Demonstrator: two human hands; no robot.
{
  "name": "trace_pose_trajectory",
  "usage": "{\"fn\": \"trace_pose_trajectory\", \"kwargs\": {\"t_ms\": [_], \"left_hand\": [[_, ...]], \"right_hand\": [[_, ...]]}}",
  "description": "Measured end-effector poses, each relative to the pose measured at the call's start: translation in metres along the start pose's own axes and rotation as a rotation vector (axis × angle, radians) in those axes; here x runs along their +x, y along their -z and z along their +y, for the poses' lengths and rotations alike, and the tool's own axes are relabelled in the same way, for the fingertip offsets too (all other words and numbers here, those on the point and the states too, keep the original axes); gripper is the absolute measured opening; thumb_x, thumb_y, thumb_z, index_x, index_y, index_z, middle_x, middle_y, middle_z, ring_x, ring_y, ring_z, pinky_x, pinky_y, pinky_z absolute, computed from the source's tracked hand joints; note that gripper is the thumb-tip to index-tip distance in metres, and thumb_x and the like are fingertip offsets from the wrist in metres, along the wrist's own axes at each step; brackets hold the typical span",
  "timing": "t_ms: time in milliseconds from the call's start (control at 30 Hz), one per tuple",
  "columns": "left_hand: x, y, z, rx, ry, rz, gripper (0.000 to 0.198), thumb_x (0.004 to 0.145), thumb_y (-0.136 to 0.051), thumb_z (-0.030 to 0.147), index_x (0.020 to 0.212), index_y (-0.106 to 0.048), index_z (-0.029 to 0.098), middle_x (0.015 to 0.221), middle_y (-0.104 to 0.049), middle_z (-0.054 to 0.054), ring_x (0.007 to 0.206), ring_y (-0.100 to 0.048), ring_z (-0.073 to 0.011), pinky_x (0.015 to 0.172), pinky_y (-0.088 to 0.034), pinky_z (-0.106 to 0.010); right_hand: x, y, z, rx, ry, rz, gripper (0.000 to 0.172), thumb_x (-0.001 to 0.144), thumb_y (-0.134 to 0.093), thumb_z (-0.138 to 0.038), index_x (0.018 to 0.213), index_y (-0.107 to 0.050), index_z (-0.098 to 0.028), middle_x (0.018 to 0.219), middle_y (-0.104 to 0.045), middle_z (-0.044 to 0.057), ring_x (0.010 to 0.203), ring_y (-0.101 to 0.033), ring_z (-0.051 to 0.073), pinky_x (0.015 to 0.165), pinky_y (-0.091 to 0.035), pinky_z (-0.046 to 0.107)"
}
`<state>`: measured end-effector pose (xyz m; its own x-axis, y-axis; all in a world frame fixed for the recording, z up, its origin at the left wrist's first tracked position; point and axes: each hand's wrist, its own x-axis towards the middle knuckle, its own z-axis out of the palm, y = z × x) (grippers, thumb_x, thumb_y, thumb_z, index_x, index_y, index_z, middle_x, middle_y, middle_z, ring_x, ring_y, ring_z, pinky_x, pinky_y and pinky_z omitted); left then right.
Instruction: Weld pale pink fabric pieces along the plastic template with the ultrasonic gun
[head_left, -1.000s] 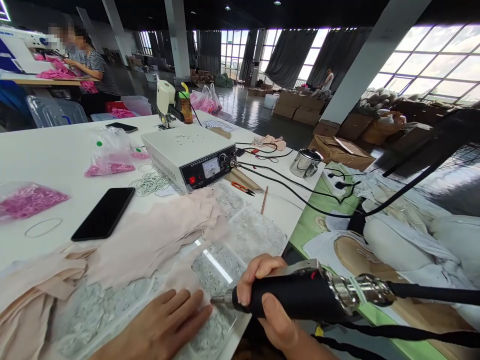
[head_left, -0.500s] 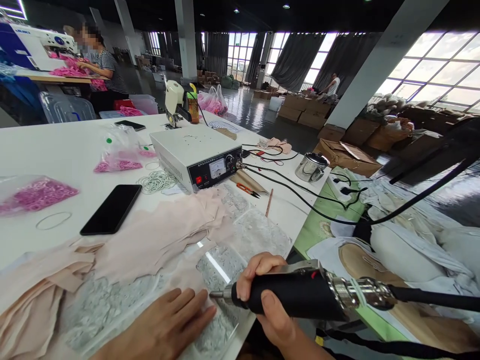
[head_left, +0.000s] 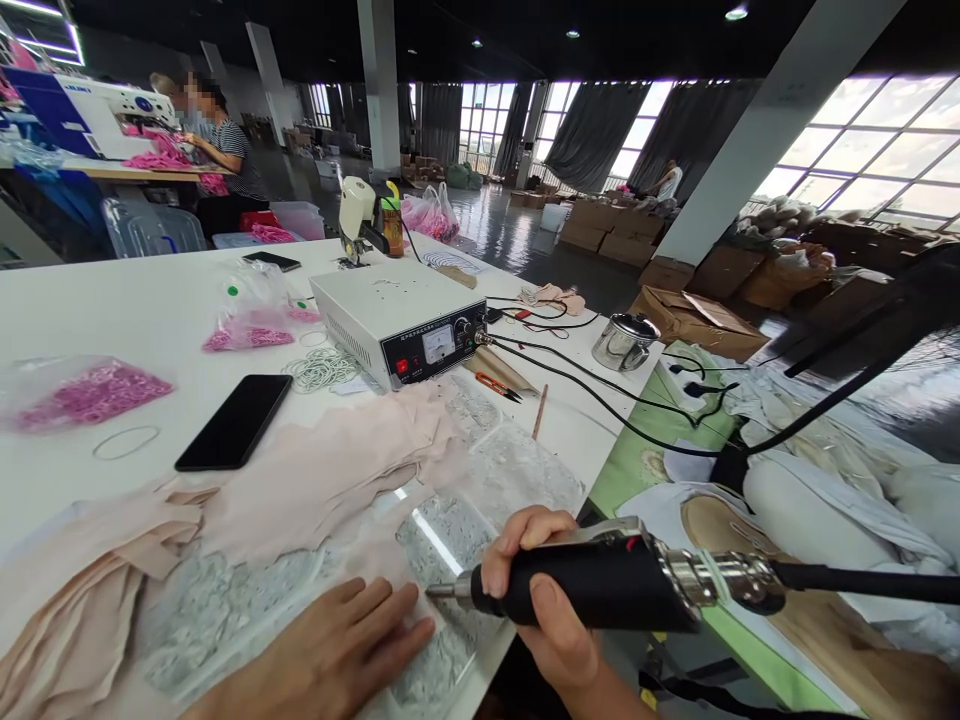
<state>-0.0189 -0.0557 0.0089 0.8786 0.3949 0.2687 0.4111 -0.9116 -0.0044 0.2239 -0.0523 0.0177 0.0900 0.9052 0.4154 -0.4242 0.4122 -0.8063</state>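
— While the left hand (head_left: 337, 640) rests on thin pink fabric (head_left: 366, 548) at the near side of a white table (head_left: 112, 300), the right hand (head_left: 561, 625) wraps a black handheld tool (head_left: 607, 585) just beyond the near right edge.

— How do the hands stand?

— The right is clamped around the tool's barrel, thumb on the near side. The left is unclenched, palm down, its fingers extended close together toward the right.

— And the tool's metal tip (head_left: 448, 592)?

— It points left, just beside the left fingertips; whether it touches the fabric cannot be told.

— What surrounds them?

— Stacked pale pink pieces (head_left: 322, 470) lie beyond the left hand, with a black phone (head_left: 234, 422) to their left. Farther back sits a white control box (head_left: 397, 310), cables running right from its front. Orange-handled snips (head_left: 495, 386) lie at its right, and a lidded metal mug (head_left: 624, 345) stands near the table's right edge.

— Anyone else?

— At far left, a person in a striped top (head_left: 244, 165) handles bright pink fabric (head_left: 159, 150) beside a sewing machine (head_left: 90, 115).
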Motion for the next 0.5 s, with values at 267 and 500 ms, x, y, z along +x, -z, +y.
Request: {"fn": "trace_pose_trajectory", "kwargs": {"t_ms": [267,500], "left_hand": [[-0.023,0.016,0.004,0.068,0.098,0.049,0.05,0.105,-0.036,0.004,0.148,-0.055,0.023,0.132,-0.071,-0.006,0.123,-0.064,-0.0188,0.11,-0.047,-0.029],[-0.031,0.013,0.036,0.136,0.11,-0.036,0.043,0.115,-0.029,0.028,0.142,-0.062,0.021,0.133,-0.072,-0.004,0.116,-0.067,-0.018,0.103,-0.051,-0.026]], "right_hand": [[-0.008,0.001,-0.008,0.061,-0.032,-0.045,0.019,0.096,-0.063,-0.047,0.102,-0.057,-0.03,0.092,-0.056,-0.001,0.057,-0.059,0.011,0.057,-0.053,0.03],[-0.014,0.011,-0.018,0.032,-0.1,-0.108,0.02,0.096,-0.062,-0.048,0.104,-0.056,-0.03,0.093,-0.057,0.0,0.059,-0.059,0.011,0.059,-0.052,0.032]]}}
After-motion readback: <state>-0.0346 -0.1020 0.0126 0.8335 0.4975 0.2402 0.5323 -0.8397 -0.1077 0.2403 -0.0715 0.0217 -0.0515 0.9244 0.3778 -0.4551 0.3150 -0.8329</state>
